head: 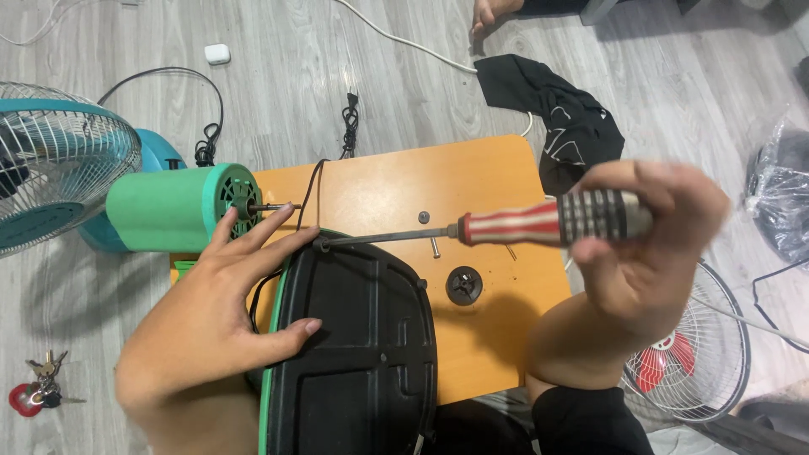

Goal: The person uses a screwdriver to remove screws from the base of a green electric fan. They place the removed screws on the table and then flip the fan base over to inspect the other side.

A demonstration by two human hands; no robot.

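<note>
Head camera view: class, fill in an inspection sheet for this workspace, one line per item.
Surface: orange board on a grey wood-look floor.
Job's things: black fan base, underside up; red-and-white screwdriver, tip at the base's edge; green motor housing.
Clutter: loose screw, black round knob, keys, black cloth.
Grippers: left hand flat on the base; right hand grips the screwdriver.
Cables: black cord, white cable.
Surroundings: teal fan, fan grille.

Grey wood-plank floor (404,67) under even light, with a low orange table (497,177) on it.
</note>
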